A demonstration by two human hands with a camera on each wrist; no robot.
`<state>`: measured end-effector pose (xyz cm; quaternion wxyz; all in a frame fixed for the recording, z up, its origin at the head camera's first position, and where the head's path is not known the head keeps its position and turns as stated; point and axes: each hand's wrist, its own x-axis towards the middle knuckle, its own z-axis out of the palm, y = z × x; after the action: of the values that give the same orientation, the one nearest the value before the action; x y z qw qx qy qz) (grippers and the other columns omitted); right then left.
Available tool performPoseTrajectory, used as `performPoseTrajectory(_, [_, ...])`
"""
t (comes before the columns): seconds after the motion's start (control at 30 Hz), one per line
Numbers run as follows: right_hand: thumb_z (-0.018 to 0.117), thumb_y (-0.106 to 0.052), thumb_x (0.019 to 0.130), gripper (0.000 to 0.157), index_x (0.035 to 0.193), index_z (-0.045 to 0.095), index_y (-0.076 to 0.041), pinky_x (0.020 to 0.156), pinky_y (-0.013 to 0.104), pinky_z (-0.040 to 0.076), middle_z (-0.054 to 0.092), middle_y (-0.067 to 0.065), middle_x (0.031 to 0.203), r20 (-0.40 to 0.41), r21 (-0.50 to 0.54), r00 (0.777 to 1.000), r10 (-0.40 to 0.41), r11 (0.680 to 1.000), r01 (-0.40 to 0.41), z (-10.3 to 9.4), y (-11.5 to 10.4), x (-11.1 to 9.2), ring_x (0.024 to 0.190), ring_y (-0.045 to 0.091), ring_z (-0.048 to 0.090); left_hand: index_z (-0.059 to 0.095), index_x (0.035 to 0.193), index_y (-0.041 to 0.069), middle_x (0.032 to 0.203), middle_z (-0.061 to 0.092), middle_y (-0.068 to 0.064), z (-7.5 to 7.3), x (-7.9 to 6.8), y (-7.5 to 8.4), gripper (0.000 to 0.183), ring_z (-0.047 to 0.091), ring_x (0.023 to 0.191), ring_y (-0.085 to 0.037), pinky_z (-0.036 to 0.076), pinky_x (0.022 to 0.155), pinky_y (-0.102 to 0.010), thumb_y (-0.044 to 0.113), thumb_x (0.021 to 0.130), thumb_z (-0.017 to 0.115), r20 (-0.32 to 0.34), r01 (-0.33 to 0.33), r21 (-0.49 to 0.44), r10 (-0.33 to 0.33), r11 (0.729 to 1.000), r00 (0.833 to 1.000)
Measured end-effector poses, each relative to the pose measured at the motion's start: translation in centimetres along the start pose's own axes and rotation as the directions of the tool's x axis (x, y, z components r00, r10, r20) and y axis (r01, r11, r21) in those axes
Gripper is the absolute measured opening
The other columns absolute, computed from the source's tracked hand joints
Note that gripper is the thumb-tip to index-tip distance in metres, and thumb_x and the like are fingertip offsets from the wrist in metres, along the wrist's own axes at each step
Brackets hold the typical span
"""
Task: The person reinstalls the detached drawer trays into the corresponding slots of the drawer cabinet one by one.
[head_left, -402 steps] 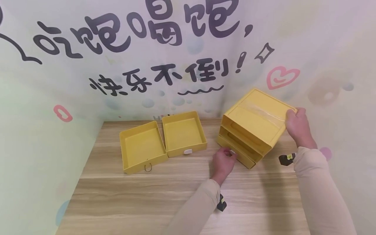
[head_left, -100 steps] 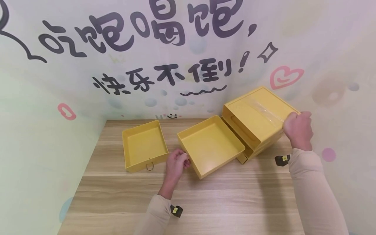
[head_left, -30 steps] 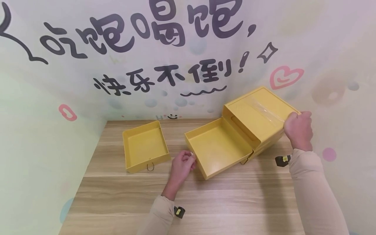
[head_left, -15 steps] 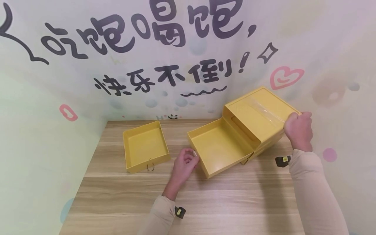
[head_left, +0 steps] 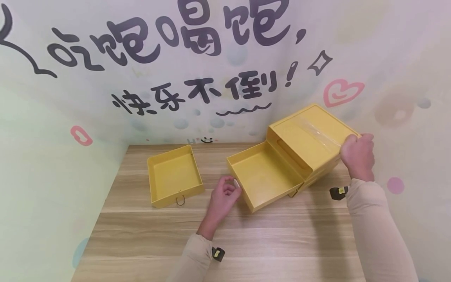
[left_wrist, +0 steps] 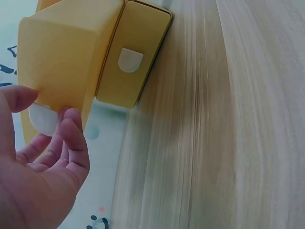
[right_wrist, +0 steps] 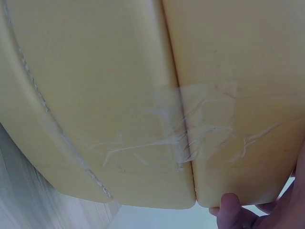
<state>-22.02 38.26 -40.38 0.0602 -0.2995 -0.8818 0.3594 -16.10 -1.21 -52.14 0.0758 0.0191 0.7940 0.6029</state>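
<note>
A yellow drawer cabinet [head_left: 299, 133] stands turned at the table's back right. My right hand [head_left: 358, 156] grips its upper right corner, the thumb on top. A yellow drawer [head_left: 264, 174] sticks out of the middle slot, its back end just inside. My left hand [head_left: 222, 199] pinches the white pull tab [left_wrist: 43, 119] on that drawer's front. Above the drawer, the top slot [head_left: 292, 156] is open. The bottom drawer [left_wrist: 114, 86], also with a white tab, sits pushed in below. Clear tape [right_wrist: 200, 129] runs across the joined cabinet sections.
Another yellow drawer [head_left: 176, 172], with a thin dark ring on its front, lies on the wooden table [head_left: 141, 243] at the left. Behind the table hangs a printed cloth backdrop [head_left: 204, 90], close to the cabinet's back.
One of two drawers on the table has been lifted to the cabinet. My left hand has moved it rightward into the middle slot, slightly farther over the last second. The right hand keeps its grip.
</note>
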Motion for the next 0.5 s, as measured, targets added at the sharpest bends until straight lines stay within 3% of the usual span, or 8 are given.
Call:
performPoseTrajectory(0.23, [0.013,-0.036,0.093,0.062,0.137,0.024,0.007,0.085,0.067,0.037,0.04,0.033,0.133,-0.007,0.005,1.0,-0.006,1.0,0.006,0.2,0.1,-0.3,0.112,0.054,0.044,0.055,0.118,0.025,0.098,0.068,0.006,0.7,-0.1,-0.7,0.037,0.063,0.078,-0.009,0.054,0.065,-0.024,0.037,0.085,0.068,-0.047,-0.06,0.101,0.065,0.993,0.997])
performPoseTrajectory(0.5, [0.014,-0.036,0.093,0.061,0.135,0.027,0.007,0.084,0.066,0.037,0.041,0.033,0.13,-0.026,0.004,0.999,-0.019,1.0,0.019,0.2,0.1,-0.1,0.11,0.054,0.045,0.059,0.119,0.021,0.103,0.068,0.005,1.3,0.1,-0.6,0.037,0.062,0.07,-0.007,0.054,0.059,-0.021,0.036,0.086,0.067,-0.122,-0.146,0.135,0.162,0.98,0.979])
